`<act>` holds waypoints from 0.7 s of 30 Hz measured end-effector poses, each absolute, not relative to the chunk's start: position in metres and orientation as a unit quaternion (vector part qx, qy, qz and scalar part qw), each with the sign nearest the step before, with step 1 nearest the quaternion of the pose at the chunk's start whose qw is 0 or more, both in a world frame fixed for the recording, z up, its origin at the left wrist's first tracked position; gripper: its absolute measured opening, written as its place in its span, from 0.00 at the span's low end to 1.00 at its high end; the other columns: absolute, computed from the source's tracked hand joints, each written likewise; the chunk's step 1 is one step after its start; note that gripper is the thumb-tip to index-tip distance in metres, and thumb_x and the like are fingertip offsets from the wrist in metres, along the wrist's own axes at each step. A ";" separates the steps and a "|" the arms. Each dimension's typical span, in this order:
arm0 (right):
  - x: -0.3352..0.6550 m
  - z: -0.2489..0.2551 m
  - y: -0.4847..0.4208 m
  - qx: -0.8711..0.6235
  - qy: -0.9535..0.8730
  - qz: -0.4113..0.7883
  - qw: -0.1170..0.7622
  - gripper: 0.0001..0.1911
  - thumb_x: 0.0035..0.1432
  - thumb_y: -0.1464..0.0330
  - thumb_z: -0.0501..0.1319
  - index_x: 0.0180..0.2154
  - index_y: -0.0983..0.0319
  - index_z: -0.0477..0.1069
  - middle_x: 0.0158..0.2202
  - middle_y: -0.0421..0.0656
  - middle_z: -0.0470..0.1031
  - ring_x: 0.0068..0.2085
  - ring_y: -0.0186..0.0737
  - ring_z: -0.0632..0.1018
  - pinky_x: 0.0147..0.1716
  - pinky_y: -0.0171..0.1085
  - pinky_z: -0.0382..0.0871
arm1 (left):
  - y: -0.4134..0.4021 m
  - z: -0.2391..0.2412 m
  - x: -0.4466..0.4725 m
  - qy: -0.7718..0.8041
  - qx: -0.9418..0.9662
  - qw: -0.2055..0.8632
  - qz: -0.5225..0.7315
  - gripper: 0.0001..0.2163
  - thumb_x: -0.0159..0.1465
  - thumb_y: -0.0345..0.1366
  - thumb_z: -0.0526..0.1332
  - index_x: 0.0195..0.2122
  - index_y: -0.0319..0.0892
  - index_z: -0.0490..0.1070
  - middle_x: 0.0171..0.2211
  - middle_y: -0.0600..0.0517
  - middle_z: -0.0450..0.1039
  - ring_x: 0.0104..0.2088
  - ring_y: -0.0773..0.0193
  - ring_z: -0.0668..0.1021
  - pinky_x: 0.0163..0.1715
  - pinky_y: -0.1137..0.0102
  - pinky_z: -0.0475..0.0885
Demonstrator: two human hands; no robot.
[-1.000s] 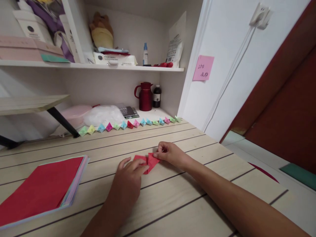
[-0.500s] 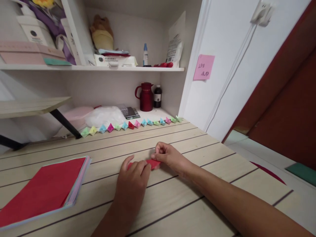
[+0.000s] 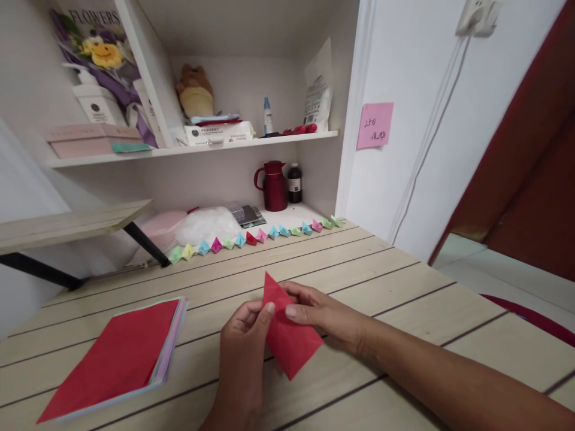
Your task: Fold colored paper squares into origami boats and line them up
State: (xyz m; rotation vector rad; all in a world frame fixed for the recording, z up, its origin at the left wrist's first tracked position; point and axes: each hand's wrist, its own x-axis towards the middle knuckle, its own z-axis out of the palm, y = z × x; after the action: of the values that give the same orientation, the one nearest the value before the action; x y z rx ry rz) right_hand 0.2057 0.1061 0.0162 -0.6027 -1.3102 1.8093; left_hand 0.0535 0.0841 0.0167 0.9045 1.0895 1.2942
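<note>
Left hand (image 3: 245, 330): pinching red paper (image 3: 293, 352), thumb uppermost.
Right hand (image 3: 331, 314): gripping its right side, thumb on top.
Red paper: between both hands, over the table (image 3: 368, 272).
Stack (image 3: 119, 347): on the table, left of both hands.
Folded shapes (image 3: 251, 239): row along the table's far edge.

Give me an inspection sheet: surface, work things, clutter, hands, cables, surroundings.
Surface: table, pale with dark lines.
Work things: red paper, creased, in hand; paper stack at left, red sheet on top.
Clutter: row of small folded papers along the back edge.
Hands: left hand and right hand both grip the red paper.
Cables: white cord down the wall from an outlet; none seen across the tabletop.
Surroundings: red jug and dark bottle behind; pink note on wall.
</note>
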 end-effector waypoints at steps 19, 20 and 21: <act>0.259 0.002 0.144 -0.493 -0.694 0.472 0.228 0.08 0.54 0.65 0.62 0.28 0.64 0.74 0.21 0.35 0.68 0.22 0.29 0.64 0.21 0.30 0.56 | 0.102 0.009 0.021 0.284 0.899 -0.113 0.312 0.18 0.64 0.27 0.53 0.53 0.47 0.70 0.64 0.45 0.60 0.62 0.56 0.65 0.60 0.53 0.56; 0.258 0.001 0.144 -0.488 -0.722 0.438 0.221 0.08 0.55 0.66 0.62 0.29 0.64 0.75 0.22 0.36 0.69 0.23 0.30 0.65 0.23 0.30 0.57 | 0.100 0.009 0.023 0.272 0.912 -0.118 0.283 0.19 0.64 0.28 0.53 0.55 0.48 0.68 0.65 0.46 0.58 0.64 0.56 0.63 0.62 0.52 0.53; 0.256 0.000 0.144 -0.481 -0.746 0.408 0.215 0.08 0.55 0.66 0.61 0.30 0.63 0.76 0.23 0.36 0.70 0.25 0.31 0.66 0.25 0.30 0.58 | 0.098 0.009 0.026 0.264 0.923 -0.116 0.255 0.19 0.65 0.29 0.53 0.57 0.48 0.66 0.65 0.47 0.58 0.64 0.56 0.62 0.63 0.51 0.52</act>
State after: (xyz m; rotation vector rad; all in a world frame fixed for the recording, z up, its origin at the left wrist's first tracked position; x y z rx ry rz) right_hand 0.2563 0.1436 0.0001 -1.3328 -2.0679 1.1301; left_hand 0.0259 0.0983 0.0088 3.1338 0.8979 0.8666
